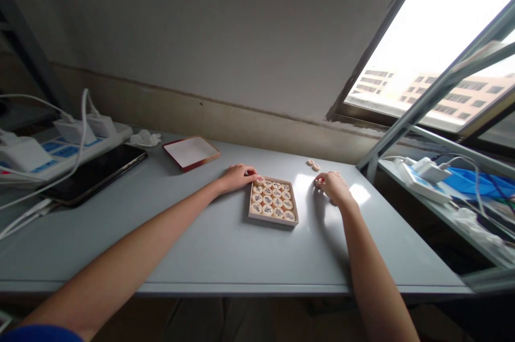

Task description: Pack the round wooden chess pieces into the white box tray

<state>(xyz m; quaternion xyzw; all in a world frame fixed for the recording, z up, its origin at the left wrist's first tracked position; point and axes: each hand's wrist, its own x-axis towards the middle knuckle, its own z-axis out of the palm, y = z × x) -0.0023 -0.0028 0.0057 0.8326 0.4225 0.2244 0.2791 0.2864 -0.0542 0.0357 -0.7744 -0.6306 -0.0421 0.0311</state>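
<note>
A shallow square box [273, 219] sits on the desk, filled with rows of round wooden Chinese chess pieces [277, 202], most marked in black. My left hand [238, 178] is at its far left corner, thumb and fingers closed at a red-marked Chinese chess piece [260, 179]. To the right of the box, my right hand [335, 186] rests low over the desk with its fingertips pinched together. Between them shows part of a Chinese chess piece [321, 181], mostly covered. Just beyond that hand lie two loose pieces [316, 168].
An open box lid [191, 152] lies inside up at the back left. Further left are a dark phone [98, 173], a power strip [68, 149] with chargers and white cables. A metal frame post [372, 162] and another power strip [422, 184] stand at the right.
</note>
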